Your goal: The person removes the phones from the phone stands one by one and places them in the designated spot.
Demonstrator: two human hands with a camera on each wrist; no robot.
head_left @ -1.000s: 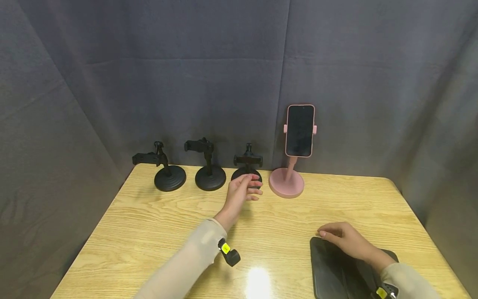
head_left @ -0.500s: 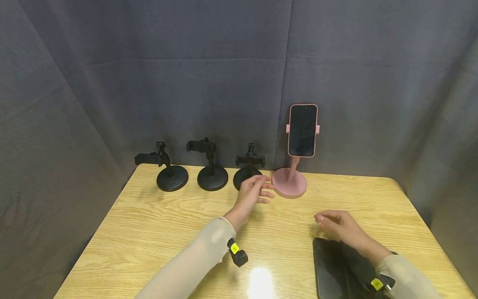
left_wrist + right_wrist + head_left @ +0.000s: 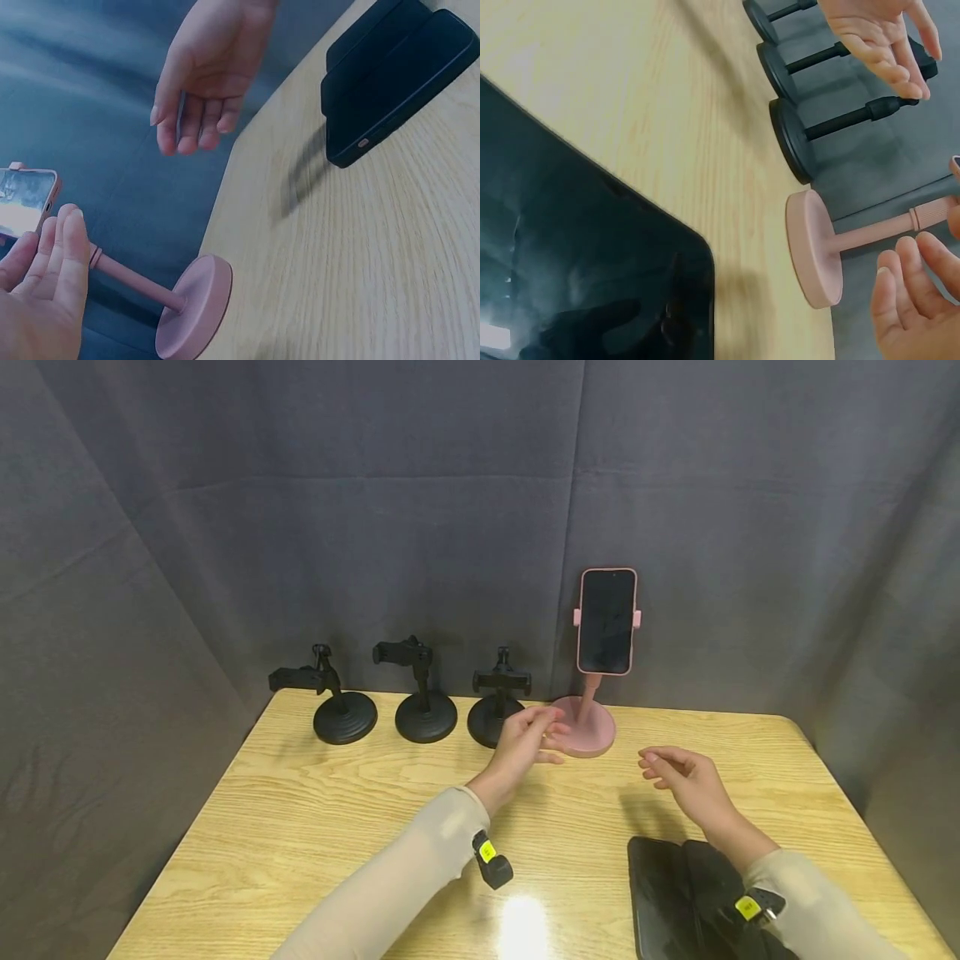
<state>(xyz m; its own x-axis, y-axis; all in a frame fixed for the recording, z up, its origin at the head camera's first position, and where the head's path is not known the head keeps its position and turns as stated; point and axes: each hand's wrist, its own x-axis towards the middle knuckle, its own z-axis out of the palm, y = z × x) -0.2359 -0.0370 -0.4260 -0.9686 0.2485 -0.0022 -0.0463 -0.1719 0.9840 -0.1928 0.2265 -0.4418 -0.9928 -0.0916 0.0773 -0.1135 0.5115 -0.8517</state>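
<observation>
My left hand (image 3: 519, 745) hangs over the table in front of the pink phone stand (image 3: 600, 727), its fingers loosely bent and holding nothing. It overlaps the near left part of the stand's round base in the head view. Upright in the stand's clamp is a phone (image 3: 607, 620) with a pink edge and dark screen. My right hand (image 3: 686, 781), also holding nothing, is raised to the right of the stand, fingers loosely bent. Below and nearer lie flat glossy black devices (image 3: 663, 893) side by side, partly hidden by the right forearm.
Left of the pink stand, three black phone stands with bare clamps line the table's back edge: a left one (image 3: 345, 718), a middle one (image 3: 425, 720) and a right one (image 3: 483, 722). A grey curtain (image 3: 375, 543) hangs behind the wooden table (image 3: 300, 827).
My left hand has moved right, from before the nearest black stand to the pink stand's base. My right hand has lifted away from the black devices and moved farther back.
</observation>
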